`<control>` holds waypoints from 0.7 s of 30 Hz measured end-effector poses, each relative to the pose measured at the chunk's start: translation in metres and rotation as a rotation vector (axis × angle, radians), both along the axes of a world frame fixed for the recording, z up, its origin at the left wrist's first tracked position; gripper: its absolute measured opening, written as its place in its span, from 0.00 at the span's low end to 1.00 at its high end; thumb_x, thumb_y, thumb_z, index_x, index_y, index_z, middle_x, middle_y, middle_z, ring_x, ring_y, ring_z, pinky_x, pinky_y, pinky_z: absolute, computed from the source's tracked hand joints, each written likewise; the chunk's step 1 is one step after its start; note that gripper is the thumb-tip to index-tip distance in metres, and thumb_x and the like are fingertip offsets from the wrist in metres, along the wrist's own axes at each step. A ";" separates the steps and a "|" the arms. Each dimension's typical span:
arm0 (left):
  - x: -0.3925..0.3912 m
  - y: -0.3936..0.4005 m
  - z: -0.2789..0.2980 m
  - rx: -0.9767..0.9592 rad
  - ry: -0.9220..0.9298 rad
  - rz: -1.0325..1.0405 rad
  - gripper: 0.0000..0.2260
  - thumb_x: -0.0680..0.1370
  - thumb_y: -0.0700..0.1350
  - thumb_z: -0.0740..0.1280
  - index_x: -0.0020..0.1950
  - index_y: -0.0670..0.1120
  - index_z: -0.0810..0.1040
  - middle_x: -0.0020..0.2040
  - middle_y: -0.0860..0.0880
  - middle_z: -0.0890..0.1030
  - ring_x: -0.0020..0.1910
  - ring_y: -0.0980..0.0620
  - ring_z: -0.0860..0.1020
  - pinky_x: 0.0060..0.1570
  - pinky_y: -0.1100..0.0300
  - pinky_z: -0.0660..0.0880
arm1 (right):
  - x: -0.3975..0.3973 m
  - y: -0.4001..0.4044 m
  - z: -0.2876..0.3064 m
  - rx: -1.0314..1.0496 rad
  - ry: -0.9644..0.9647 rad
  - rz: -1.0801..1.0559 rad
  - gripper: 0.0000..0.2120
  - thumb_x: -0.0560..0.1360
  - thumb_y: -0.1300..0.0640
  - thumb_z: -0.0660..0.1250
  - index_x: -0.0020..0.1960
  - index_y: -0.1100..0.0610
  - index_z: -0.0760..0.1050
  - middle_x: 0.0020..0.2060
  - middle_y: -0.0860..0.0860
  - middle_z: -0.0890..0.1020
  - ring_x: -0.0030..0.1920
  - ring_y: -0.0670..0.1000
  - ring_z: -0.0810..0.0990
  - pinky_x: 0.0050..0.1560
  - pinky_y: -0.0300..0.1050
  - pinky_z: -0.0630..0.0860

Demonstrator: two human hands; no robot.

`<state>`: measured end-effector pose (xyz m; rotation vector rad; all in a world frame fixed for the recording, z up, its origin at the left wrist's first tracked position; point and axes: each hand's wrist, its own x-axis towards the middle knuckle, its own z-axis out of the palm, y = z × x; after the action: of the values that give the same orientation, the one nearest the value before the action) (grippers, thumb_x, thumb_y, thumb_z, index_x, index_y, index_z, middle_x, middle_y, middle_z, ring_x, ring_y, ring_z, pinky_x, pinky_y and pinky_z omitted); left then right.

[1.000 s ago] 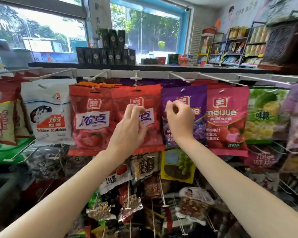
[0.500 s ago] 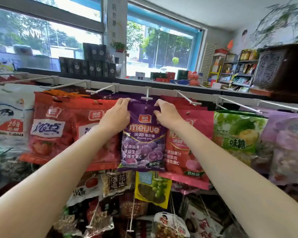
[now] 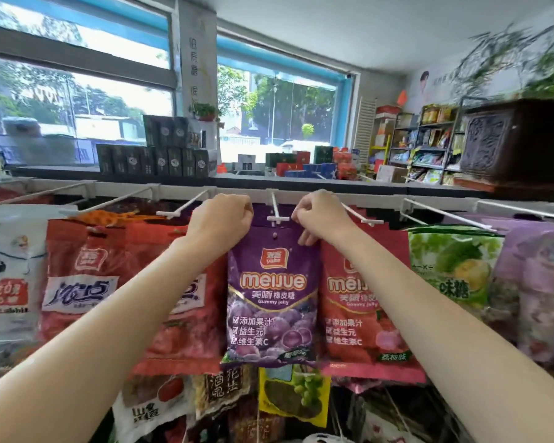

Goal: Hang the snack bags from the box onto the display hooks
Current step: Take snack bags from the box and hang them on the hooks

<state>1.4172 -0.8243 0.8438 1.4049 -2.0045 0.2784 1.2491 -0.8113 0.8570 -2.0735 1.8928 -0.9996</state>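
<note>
- White candy bag [image 3: 7, 282] is hanging at the far left edge, partly cut off by the frame.
- Red snack bag [image 3: 80, 282] is hanging just beside it, at its 3 o'clock, under a white hook [image 3: 109, 199].
- Left hand [image 3: 219, 219] is reaching up to the rail; fingers are curling over and pinching the top left corner of the purple gummy bag [image 3: 272, 302]. Its forearm is crossing in front of a second red bag [image 3: 179, 343].
- Purple gummy bag is hanging upright at centre frame, its punched hole sitting just below, at 6 o'clock of, the T-shaped tip of the display hook [image 3: 277, 219]. Whether the hole is threaded onto the hook, cannot tell.
- Right hand [image 3: 322, 217] is gripping the bag's top right corner, fingers curling down, thumb pressing the front of the header.
- Pink gummy bag [image 3: 355, 324] is hanging at 3 o'clock of the purple one, partly hidden behind the right forearm.
- Green candy bag [image 3: 454, 270] is hanging further right, with a pale purple bag [image 3: 541, 282] beside it at the frame edge.
</note>
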 end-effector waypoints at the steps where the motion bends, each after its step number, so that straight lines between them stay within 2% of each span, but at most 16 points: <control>1: -0.005 -0.006 0.003 -0.005 -0.010 -0.012 0.12 0.77 0.43 0.57 0.52 0.46 0.80 0.52 0.45 0.81 0.50 0.42 0.78 0.46 0.54 0.73 | 0.000 -0.006 0.005 -0.039 0.005 -0.044 0.14 0.74 0.66 0.54 0.49 0.65 0.79 0.26 0.54 0.79 0.17 0.42 0.74 0.23 0.29 0.71; 2: -0.011 -0.012 0.005 0.012 -0.047 -0.015 0.12 0.77 0.43 0.57 0.54 0.46 0.79 0.54 0.45 0.81 0.51 0.42 0.78 0.46 0.54 0.72 | 0.000 -0.010 0.010 -0.032 0.051 -0.067 0.15 0.74 0.65 0.55 0.49 0.64 0.80 0.28 0.54 0.81 0.18 0.42 0.75 0.23 0.29 0.71; 3: -0.016 -0.018 0.005 0.049 -0.104 -0.002 0.13 0.77 0.43 0.57 0.55 0.46 0.79 0.55 0.44 0.80 0.53 0.41 0.78 0.47 0.54 0.72 | 0.001 -0.015 0.013 0.020 0.123 -0.067 0.15 0.74 0.65 0.56 0.50 0.63 0.81 0.35 0.55 0.83 0.23 0.43 0.78 0.26 0.31 0.73; 5: -0.020 -0.031 0.004 0.152 -0.199 0.023 0.14 0.78 0.43 0.56 0.57 0.44 0.78 0.57 0.42 0.79 0.55 0.40 0.77 0.49 0.54 0.72 | 0.002 -0.028 0.015 0.159 0.303 -0.049 0.14 0.75 0.62 0.59 0.53 0.63 0.81 0.55 0.57 0.82 0.45 0.52 0.83 0.42 0.40 0.78; 6: -0.020 -0.037 0.004 0.201 -0.226 0.023 0.14 0.78 0.44 0.56 0.58 0.44 0.78 0.57 0.41 0.79 0.55 0.40 0.77 0.50 0.54 0.72 | 0.003 -0.033 0.015 0.204 0.384 -0.038 0.14 0.75 0.61 0.59 0.55 0.64 0.80 0.61 0.58 0.79 0.55 0.56 0.80 0.52 0.44 0.77; 7: -0.020 -0.042 0.004 0.233 -0.248 0.016 0.15 0.78 0.45 0.55 0.57 0.43 0.78 0.58 0.41 0.79 0.56 0.40 0.77 0.51 0.53 0.72 | 0.004 -0.037 0.015 0.237 0.444 -0.027 0.15 0.76 0.60 0.59 0.57 0.65 0.79 0.62 0.59 0.77 0.59 0.58 0.77 0.58 0.46 0.75; 8: -0.020 -0.046 0.004 0.254 -0.267 0.010 0.15 0.79 0.46 0.55 0.57 0.43 0.77 0.58 0.41 0.78 0.56 0.40 0.76 0.52 0.53 0.71 | 0.005 -0.041 0.013 0.259 0.469 -0.027 0.15 0.77 0.60 0.59 0.57 0.66 0.78 0.62 0.59 0.77 0.60 0.58 0.77 0.59 0.46 0.74; 11: -0.018 -0.050 0.005 0.306 -0.276 -0.001 0.17 0.79 0.49 0.55 0.56 0.40 0.77 0.60 0.40 0.77 0.58 0.40 0.75 0.52 0.53 0.71 | 0.006 -0.043 0.010 0.242 0.435 -0.056 0.14 0.77 0.60 0.59 0.57 0.65 0.78 0.57 0.60 0.80 0.56 0.59 0.78 0.53 0.45 0.74; 13: -0.015 -0.048 0.006 0.309 -0.226 -0.009 0.16 0.78 0.50 0.57 0.52 0.40 0.78 0.57 0.39 0.78 0.54 0.40 0.76 0.49 0.55 0.70 | 0.006 -0.040 0.009 0.200 0.367 -0.064 0.13 0.75 0.61 0.60 0.53 0.65 0.80 0.51 0.61 0.82 0.51 0.58 0.80 0.49 0.46 0.75; 15: -0.014 -0.047 0.007 0.290 -0.152 -0.018 0.13 0.77 0.48 0.59 0.43 0.41 0.76 0.52 0.39 0.79 0.47 0.41 0.75 0.44 0.56 0.69 | 0.002 -0.037 0.011 0.158 0.293 -0.063 0.13 0.73 0.61 0.63 0.36 0.62 0.82 0.33 0.56 0.83 0.36 0.53 0.78 0.37 0.41 0.73; 16: -0.013 -0.046 0.008 0.282 -0.129 -0.017 0.12 0.77 0.48 0.59 0.39 0.41 0.74 0.50 0.40 0.79 0.45 0.41 0.74 0.42 0.56 0.68 | 0.000 -0.035 0.013 0.150 0.246 -0.063 0.18 0.73 0.60 0.63 0.25 0.57 0.78 0.23 0.51 0.78 0.29 0.48 0.73 0.30 0.35 0.69; 17: -0.014 -0.046 0.009 0.272 -0.120 -0.010 0.12 0.76 0.47 0.59 0.38 0.41 0.74 0.50 0.40 0.79 0.45 0.41 0.74 0.42 0.56 0.68 | 0.000 -0.033 0.014 0.142 0.205 -0.065 0.22 0.72 0.60 0.63 0.19 0.53 0.73 0.16 0.46 0.72 0.24 0.45 0.69 0.25 0.31 0.66; 18: -0.014 -0.046 0.012 0.256 -0.118 0.002 0.11 0.77 0.47 0.59 0.41 0.41 0.75 0.51 0.40 0.79 0.47 0.41 0.75 0.42 0.56 0.68 | 0.000 -0.032 0.016 0.110 0.158 -0.064 0.22 0.72 0.60 0.63 0.19 0.52 0.72 0.14 0.45 0.71 0.21 0.45 0.70 0.23 0.29 0.65; 19: -0.015 -0.047 0.014 0.232 -0.118 0.019 0.10 0.77 0.46 0.59 0.45 0.41 0.76 0.53 0.41 0.79 0.50 0.40 0.76 0.43 0.55 0.69 | 0.000 -0.035 0.017 0.044 0.088 -0.064 0.20 0.72 0.59 0.62 0.22 0.53 0.74 0.17 0.45 0.74 0.19 0.43 0.71 0.24 0.28 0.67; 21: -0.017 -0.054 0.019 0.179 -0.133 0.050 0.11 0.77 0.44 0.58 0.54 0.41 0.75 0.57 0.41 0.77 0.55 0.41 0.76 0.46 0.53 0.70 | 0.000 -0.048 0.018 -0.108 -0.107 -0.110 0.15 0.74 0.60 0.60 0.30 0.58 0.78 0.26 0.50 0.80 0.18 0.40 0.72 0.30 0.34 0.72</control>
<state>1.4005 -0.8780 0.8626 1.5862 -2.1489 0.2238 1.2495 -0.8595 0.8752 -1.9453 1.9580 -1.2373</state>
